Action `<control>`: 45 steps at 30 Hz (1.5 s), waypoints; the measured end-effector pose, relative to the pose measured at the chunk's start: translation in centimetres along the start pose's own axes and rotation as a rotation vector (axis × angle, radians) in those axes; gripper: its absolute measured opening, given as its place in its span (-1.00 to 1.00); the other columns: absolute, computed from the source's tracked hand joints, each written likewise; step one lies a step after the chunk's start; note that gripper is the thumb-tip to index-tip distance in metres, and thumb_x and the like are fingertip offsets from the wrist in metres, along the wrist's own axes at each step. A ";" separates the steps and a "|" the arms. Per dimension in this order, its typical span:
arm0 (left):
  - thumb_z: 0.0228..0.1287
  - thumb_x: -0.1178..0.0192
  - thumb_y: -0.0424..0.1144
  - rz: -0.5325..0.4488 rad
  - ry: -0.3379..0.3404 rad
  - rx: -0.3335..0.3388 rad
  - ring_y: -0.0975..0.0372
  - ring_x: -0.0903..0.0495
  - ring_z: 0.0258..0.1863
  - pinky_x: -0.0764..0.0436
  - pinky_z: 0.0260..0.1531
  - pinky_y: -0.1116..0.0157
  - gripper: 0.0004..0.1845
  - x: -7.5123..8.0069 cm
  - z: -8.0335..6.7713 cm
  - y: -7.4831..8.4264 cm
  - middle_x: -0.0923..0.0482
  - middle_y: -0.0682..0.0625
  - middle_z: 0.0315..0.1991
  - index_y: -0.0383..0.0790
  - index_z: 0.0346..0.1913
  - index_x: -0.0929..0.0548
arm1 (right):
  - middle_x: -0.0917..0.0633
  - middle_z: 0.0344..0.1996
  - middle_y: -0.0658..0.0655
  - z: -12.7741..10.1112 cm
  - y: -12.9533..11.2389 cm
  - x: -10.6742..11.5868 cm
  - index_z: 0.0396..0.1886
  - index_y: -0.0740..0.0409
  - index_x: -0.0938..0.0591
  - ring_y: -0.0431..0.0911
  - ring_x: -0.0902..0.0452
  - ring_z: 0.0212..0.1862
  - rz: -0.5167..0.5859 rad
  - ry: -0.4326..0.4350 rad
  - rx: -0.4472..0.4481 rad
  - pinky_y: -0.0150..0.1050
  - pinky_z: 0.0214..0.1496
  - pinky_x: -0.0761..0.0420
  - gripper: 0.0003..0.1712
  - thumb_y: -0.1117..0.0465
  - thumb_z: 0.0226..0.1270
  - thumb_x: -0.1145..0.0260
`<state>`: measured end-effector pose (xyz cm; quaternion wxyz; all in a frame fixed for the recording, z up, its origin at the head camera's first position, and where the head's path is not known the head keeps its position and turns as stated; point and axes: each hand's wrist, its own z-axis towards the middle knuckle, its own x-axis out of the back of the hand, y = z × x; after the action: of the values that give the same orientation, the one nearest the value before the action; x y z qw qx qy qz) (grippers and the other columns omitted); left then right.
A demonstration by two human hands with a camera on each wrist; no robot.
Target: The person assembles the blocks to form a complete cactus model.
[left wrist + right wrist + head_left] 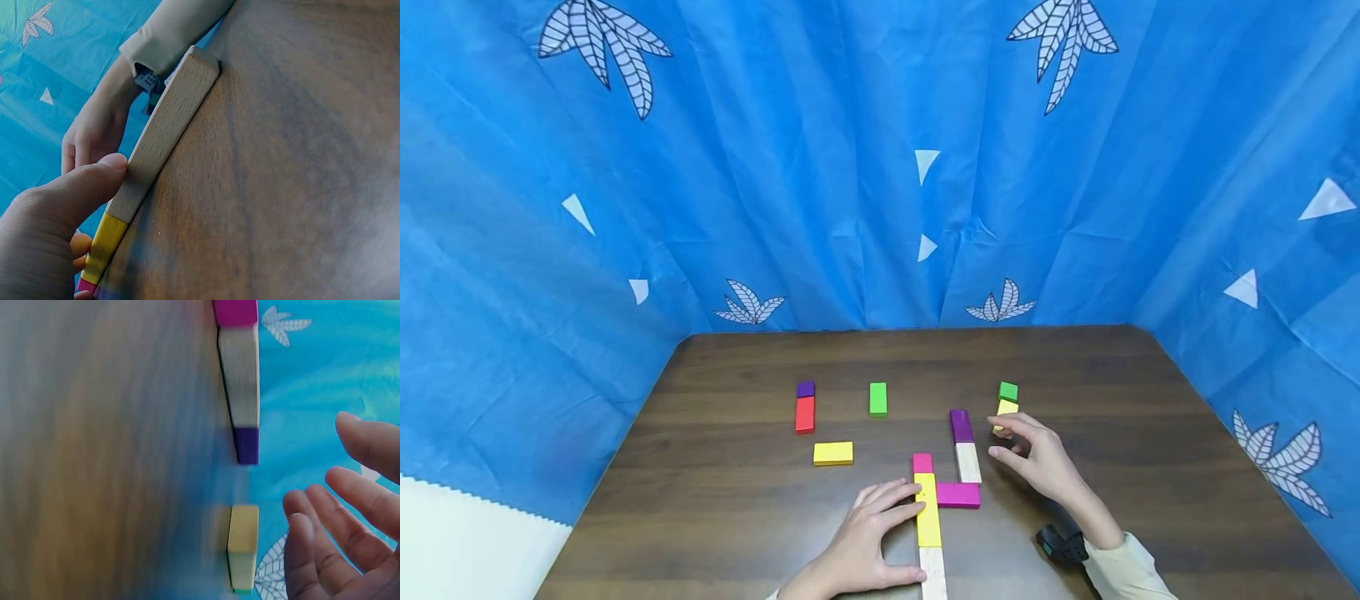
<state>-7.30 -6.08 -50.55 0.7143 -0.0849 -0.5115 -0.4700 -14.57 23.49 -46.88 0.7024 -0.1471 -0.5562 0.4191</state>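
Note:
My left hand (868, 533) lies beside a row of blocks with its fingers spread. The fingers touch a yellow block (928, 517), and the thumb rests against a plain wooden block (165, 119). A pink block (922, 463) sits at the row's far end. From the yellow block's right side a magenta block (958, 495) runs sideways. Beyond it stand a pale wooden block (968, 463) and a purple block (961, 426) end to end. My right hand (1041, 462) hovers by a pale yellow block (243, 531), fingers loosely bent, holding nothing. A green block (1008, 391) adjoins that yellow one.
At the left of the brown table (715, 517) a red block (805, 415) touches a dark purple block (806, 389). A yellow block (832, 453) and a green block (877, 400) lie apart. Blue curtains (820, 167) enclose the table's back and sides.

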 end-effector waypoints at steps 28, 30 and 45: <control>-0.19 -0.16 0.38 -0.015 -0.033 -0.006 0.14 -0.26 0.22 -0.26 0.06 0.07 -0.22 0.1 0.1 -0.1 -0.31 0.11 0.21 0.00 0.12 -0.47 | -0.20 0.32 0.02 -2.2 -0.7 -2.7 0.29 -0.05 -0.27 0.08 -0.05 0.33 -0.140 -0.273 0.133 0.26 0.11 -0.16 -0.33 -0.07 0.17 -0.18; -0.18 -0.15 0.38 -0.007 -0.033 -0.012 0.13 -0.27 0.22 -0.27 0.06 0.07 -0.22 0.1 0.1 -0.1 -0.31 0.11 0.21 0.01 0.12 -0.47 | -0.20 0.32 0.03 -2.3 -0.6 -2.8 0.29 -0.05 -0.27 0.08 -0.07 0.33 -0.151 -0.269 0.140 0.25 0.11 -0.16 -0.32 -0.08 0.18 -0.17; -0.20 -0.18 0.37 0.006 0.018 -0.026 0.12 -0.30 0.20 -0.27 0.08 0.12 -0.21 -0.2 0.3 -0.7 -0.34 0.09 0.18 -0.05 0.10 -0.50 | -0.19 0.33 0.04 -1.8 0.1 -3.2 0.28 0.01 -0.28 0.10 -0.06 0.33 -0.158 -0.267 0.164 0.20 0.18 -0.01 -0.33 -0.06 0.19 -0.17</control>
<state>-7.99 -6.18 -50.82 0.7191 -0.0916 -0.4988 -0.4751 -13.10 21.59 -49.64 0.6625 0.0120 -0.6185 0.4224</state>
